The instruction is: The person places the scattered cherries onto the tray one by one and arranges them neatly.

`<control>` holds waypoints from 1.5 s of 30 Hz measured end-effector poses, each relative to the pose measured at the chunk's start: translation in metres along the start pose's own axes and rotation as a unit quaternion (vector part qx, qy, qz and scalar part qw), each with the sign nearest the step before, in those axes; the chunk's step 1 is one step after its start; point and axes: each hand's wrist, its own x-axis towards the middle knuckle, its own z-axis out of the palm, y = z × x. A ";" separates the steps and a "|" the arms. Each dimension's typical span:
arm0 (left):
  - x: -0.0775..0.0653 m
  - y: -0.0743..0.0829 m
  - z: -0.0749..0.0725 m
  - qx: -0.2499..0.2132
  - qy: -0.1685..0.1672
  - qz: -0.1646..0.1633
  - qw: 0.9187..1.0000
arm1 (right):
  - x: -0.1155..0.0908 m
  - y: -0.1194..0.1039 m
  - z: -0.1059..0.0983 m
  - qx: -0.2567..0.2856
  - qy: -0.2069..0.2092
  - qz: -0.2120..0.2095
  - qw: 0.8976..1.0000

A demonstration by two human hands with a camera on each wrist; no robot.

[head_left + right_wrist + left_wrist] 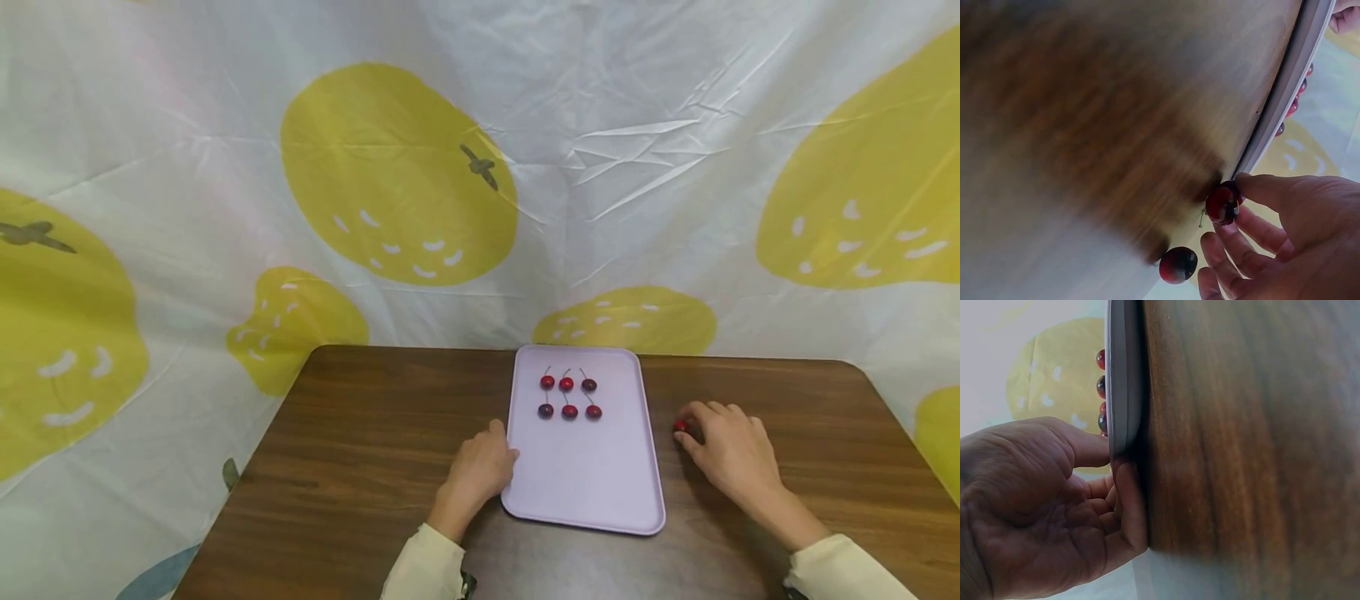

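Note:
A pale lilac tray (585,483) lies on the table, bearing several dark red cherries (566,384) with stems, set in two rows toward its far end. My left hand (480,467) grips the tray's left rim; in the left wrist view its thumb (1092,450) is at the rim and a finger curls under the edge. Right of the tray, my right hand (735,450) pinches a cherry (1221,205) between thumb and fingertips, close to the tabletop. Another cherry (1178,265) lies on the table beside those fingers, mostly hidden from the head view by the hand.
The brown wood-grain table (360,467) has its far edge against a white curtain (637,167) printed with yellow fruit. Part of the tray's rim (1285,94) and its cherries show beyond the right hand in the right wrist view.

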 end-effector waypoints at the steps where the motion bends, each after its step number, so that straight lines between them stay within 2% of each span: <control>1: 0.000 0.000 0.000 0.000 0.002 0.001 1.000 | 0.000 0.000 0.000 0.000 0.000 -0.001 1.000; 11: 0.000 0.000 0.001 -0.002 0.007 0.006 1.000 | 0.004 -0.008 -0.002 0.002 0.021 -0.013 1.000; 18: 0.000 -0.001 0.000 -0.008 -0.002 -0.006 1.000 | 0.014 -0.034 0.001 0.020 0.034 -0.020 0.999; 23: 0.001 -0.003 0.001 -0.006 0.000 -0.004 1.000 | 0.024 -0.061 0.007 0.033 0.022 -0.021 0.999; 33: -0.001 -0.001 0.001 0.000 0.016 0.013 1.000 | 0.029 -0.109 0.027 0.060 0.011 -0.070 0.996; 40: -0.002 -0.001 0.000 0.007 0.033 0.022 0.999 | 0.032 -0.131 0.033 0.082 -0.024 -0.079 0.993; 45: -0.002 -0.001 0.001 0.014 0.028 0.021 0.999 | 0.029 -0.141 0.038 0.087 -0.033 -0.091 0.992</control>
